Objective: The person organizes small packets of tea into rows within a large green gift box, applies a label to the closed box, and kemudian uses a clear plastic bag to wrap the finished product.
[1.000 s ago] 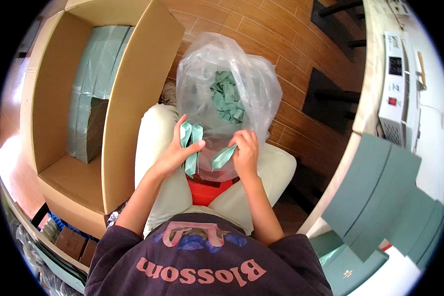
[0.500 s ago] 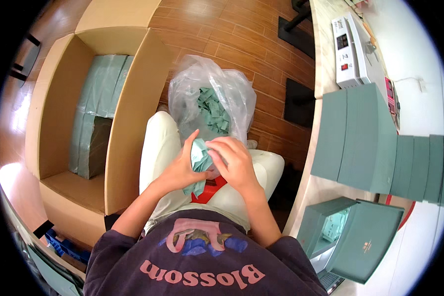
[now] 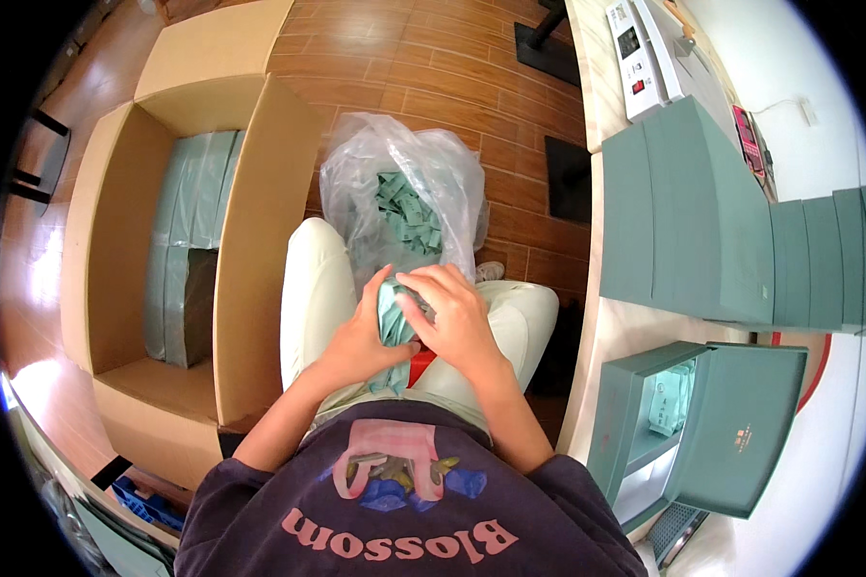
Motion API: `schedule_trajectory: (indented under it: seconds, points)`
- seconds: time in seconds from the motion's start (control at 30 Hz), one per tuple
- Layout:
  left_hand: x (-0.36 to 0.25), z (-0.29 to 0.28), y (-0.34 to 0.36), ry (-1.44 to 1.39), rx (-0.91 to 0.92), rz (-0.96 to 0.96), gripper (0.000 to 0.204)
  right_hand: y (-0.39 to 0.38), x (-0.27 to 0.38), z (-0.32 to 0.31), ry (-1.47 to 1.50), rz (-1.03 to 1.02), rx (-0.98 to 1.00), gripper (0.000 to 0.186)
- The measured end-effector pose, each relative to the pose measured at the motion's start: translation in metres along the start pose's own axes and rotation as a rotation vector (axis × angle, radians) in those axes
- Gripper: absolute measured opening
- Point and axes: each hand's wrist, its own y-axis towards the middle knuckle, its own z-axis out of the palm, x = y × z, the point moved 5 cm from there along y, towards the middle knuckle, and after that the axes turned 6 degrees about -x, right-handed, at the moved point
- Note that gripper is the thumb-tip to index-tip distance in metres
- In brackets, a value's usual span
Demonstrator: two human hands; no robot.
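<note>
My left hand is closed round a bundle of mint-green packets between my thighs, its thumb beneath my right hand. My right hand lies over the bundle's top right with curled fingers gripping it, hiding part of it. Just beyond both hands, a translucent plastic bag stands open on the wooden floor, holding several small green pieces. A patch of red shows below the bundle.
A large open carton at left holds wrapped green packages. On the right counter are stacked green boxes, a white machine and an open green box with pale packets inside. Black table bases stand beyond.
My right hand has moved left, bringing its single packet onto the bundle in my left hand; both hands now cup it together. The view has shifted, showing more of the open green box.
</note>
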Motion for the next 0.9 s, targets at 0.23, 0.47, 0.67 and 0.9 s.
schedule_trajectory:
  seconds: [0.23, 0.47, 0.67, 0.9]
  points:
    - [-0.017, 0.000, 0.000, -0.162, 0.119, -0.039, 0.105, -0.009, -0.010, -0.001, 0.061, 0.081, -0.014, 0.009]
    - [-0.014, -0.009, 0.010, -0.535, -0.045, -0.037, 0.102, -0.048, -0.057, 0.022, 0.540, 0.674, -0.042, 0.023]
    - [-0.018, -0.010, 0.011, -0.628, -0.242, 0.062, 0.090, -0.080, -0.026, 0.059, 1.330, 1.241, 0.123, 0.052]
    - [0.020, 0.011, 0.019, -0.663, -0.231, -0.019, 0.055, -0.060, -0.036, 0.029, 0.532, 0.872, -0.097, 0.051]
